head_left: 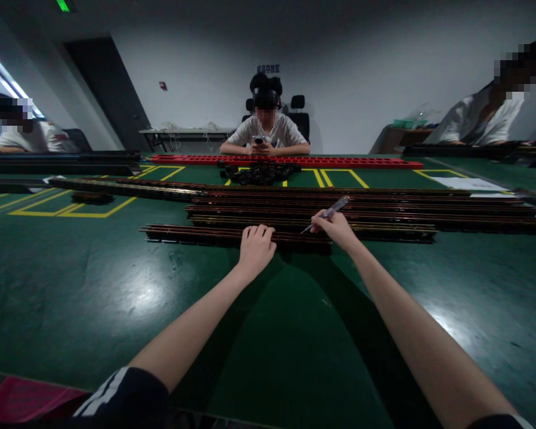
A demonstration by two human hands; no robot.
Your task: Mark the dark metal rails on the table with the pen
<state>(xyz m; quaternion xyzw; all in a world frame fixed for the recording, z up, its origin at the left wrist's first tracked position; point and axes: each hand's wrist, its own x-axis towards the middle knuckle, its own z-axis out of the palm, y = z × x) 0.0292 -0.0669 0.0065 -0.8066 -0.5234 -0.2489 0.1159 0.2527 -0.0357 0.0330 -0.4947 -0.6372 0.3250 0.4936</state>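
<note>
My left hand [257, 248] is curled over the nearest long dark rail [191, 233], with its fingertips on the far side and its thumb at the near edge. In my right hand [334, 228] is a thin screwdriver [337, 206] with a clear handle. Its slim shaft slants down to the left, and the tip is at the rail's top, to the right of my left hand. Whether the tip touches the rail I cannot tell. Behind this rail lies a wide bundle of similar rails [384, 210] with reddish and brassy edges.
On the green table [93, 310], a heap of small black parts [263, 173] sits before a long red rack [361, 161]. More black rails [57, 163] lie at the far left, and paper sheets [468, 183] at the right. Three other people sit around the table.
</note>
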